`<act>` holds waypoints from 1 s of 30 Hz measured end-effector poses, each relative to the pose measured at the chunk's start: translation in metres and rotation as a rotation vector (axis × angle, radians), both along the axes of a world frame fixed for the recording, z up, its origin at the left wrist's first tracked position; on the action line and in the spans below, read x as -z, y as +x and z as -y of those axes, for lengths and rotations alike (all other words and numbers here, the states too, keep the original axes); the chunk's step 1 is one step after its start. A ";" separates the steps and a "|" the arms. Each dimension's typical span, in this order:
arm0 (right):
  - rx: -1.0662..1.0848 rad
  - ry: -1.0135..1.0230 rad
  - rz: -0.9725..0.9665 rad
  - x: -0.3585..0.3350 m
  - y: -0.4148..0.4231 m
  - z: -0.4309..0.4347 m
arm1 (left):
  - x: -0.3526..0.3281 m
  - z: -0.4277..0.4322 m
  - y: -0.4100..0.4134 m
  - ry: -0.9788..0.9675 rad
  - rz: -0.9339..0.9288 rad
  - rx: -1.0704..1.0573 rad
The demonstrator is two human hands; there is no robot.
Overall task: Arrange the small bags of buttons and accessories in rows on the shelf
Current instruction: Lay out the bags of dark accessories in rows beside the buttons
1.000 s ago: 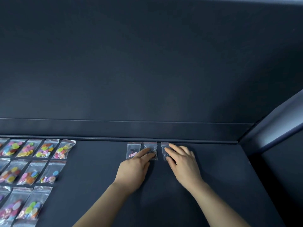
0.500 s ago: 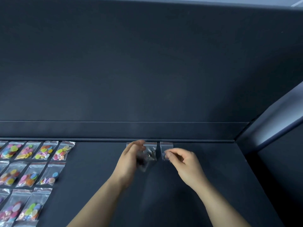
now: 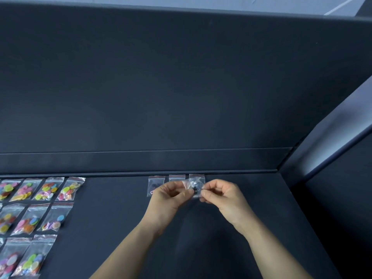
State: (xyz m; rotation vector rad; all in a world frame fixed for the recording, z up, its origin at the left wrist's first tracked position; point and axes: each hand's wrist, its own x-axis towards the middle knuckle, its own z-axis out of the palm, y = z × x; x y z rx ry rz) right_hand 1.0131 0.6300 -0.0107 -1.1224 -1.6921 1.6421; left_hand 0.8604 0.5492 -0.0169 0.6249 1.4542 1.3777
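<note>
A small clear bag with dark buttons (image 3: pixel 193 187) is lifted just above the dark shelf (image 3: pixel 112 218). My left hand (image 3: pixel 169 200) pinches its left side and my right hand (image 3: pixel 223 198) pinches its right side. Behind my hands, small clear bags lie in a row against the back ledge: the left one (image 3: pixel 155 183), a middle one (image 3: pixel 176 177) and a right one (image 3: pixel 196 176), partly hidden by my fingers and the held bag.
Rows of larger clear bags with colourful buttons (image 3: pixel 50 188) lie at the left, running off the frame. A dark back wall (image 3: pixel 181 97) rises behind the ledge. A dark side panel (image 3: pixel 332 158) closes the shelf on the right.
Both hands lay flat on the small bags a second ago. They have since lifted one bag off the shelf and now pinch it between them.
</note>
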 end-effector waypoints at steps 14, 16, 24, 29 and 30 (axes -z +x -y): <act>-0.021 -0.140 -0.067 -0.001 0.016 -0.006 | -0.007 -0.003 0.011 0.030 0.288 0.008; 0.000 -0.137 -0.060 0.003 0.018 -0.008 | -0.005 -0.003 0.013 0.020 0.243 0.011; 0.125 0.003 -0.023 0.016 0.018 -0.018 | -0.002 -0.007 0.024 -0.071 -0.013 0.060; 0.055 0.267 0.266 0.020 0.037 -0.053 | 0.032 -0.007 0.011 -0.051 -0.740 0.096; 0.012 0.317 0.338 0.021 0.039 -0.061 | 0.039 -0.007 0.008 0.014 -0.984 0.112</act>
